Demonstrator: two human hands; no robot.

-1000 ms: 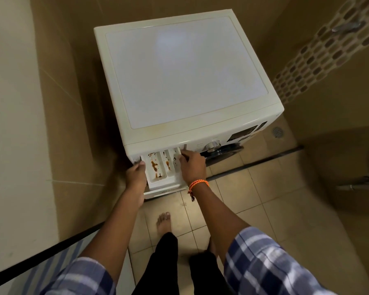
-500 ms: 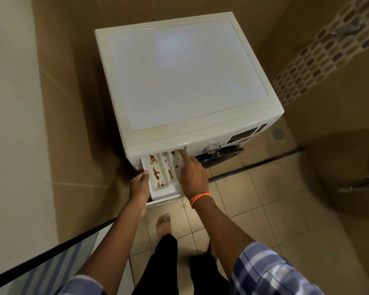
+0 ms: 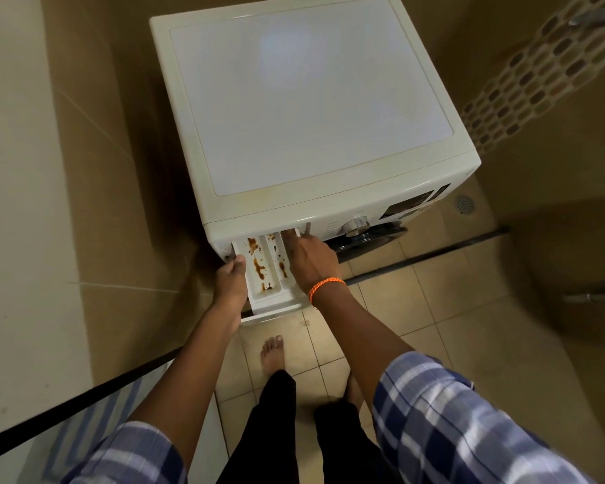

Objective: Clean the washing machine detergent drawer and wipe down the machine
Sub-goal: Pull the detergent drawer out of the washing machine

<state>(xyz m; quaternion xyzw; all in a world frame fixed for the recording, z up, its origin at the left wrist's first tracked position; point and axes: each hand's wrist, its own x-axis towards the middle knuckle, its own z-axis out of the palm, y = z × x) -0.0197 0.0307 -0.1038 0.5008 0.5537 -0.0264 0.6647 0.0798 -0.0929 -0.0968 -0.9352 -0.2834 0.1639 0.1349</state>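
Home bathroom or laundry corner, washing machine (image 3: 311,110), beige tiled floor (image 3: 416,309), floor drain (image 3: 464,204)

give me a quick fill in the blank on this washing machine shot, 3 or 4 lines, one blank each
1. The detergent drawer is pulled ____ of the washing machine.
2. The stains in the drawer's compartments are ____ in colour.
3. The orange band sits on the wrist of the ____ hand.
4. The left hand grips the drawer's ____ side.

Missing words: out; brown; right; left
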